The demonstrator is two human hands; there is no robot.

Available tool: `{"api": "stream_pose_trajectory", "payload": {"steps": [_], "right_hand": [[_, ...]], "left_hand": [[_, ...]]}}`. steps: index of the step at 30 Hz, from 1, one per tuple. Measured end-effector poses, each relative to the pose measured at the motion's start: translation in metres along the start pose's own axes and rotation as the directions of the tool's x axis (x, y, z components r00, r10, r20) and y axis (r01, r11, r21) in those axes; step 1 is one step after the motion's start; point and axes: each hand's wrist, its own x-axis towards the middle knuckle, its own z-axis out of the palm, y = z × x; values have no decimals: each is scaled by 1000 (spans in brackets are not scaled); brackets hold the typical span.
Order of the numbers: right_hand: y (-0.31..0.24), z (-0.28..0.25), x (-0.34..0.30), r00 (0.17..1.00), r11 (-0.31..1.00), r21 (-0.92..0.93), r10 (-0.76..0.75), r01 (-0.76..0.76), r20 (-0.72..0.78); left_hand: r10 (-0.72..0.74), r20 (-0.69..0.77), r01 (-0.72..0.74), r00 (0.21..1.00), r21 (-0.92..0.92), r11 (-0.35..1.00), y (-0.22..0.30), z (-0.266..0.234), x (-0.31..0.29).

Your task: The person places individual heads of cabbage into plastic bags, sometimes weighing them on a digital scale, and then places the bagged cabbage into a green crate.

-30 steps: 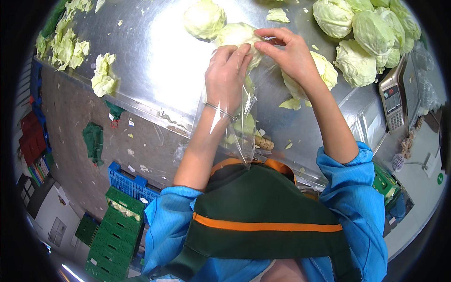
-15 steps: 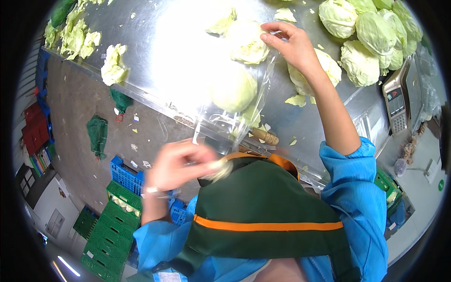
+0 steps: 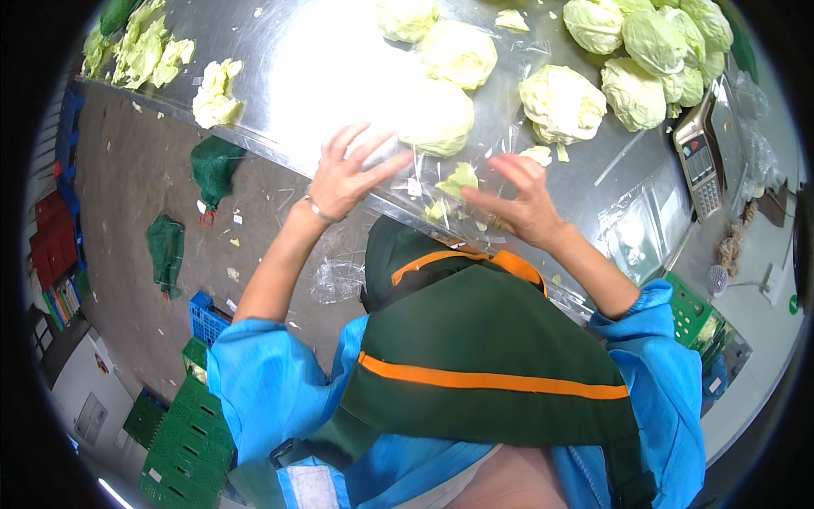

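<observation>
My left hand lies with fingers spread on clear plastic film at the near edge of the steel table. A pale cabbage sits just beyond its fingertips. My right hand hovers with fingers apart over the film beside a loose cabbage leaf. Neither hand grips anything. Two more cabbages lie farther back, and another cabbage rests to the right.
A heap of cabbages fills the far right, next to a weighing scale. Leaf scraps lie at the table's left. Green net bags litter the floor, with green and blue crates below left.
My left hand came up from my waist back to the table edge. My right hand drew back from the far cabbage to the near edge.
</observation>
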Motion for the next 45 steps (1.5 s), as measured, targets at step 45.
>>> {"api": "stream_pose_trajectory", "payload": {"steps": [45], "right_hand": [[-24, -92, 35, 227, 367, 929, 902, 41, -367]], "left_hand": [[-688, -88, 302, 720, -853, 425, 97, -86, 121]]}}
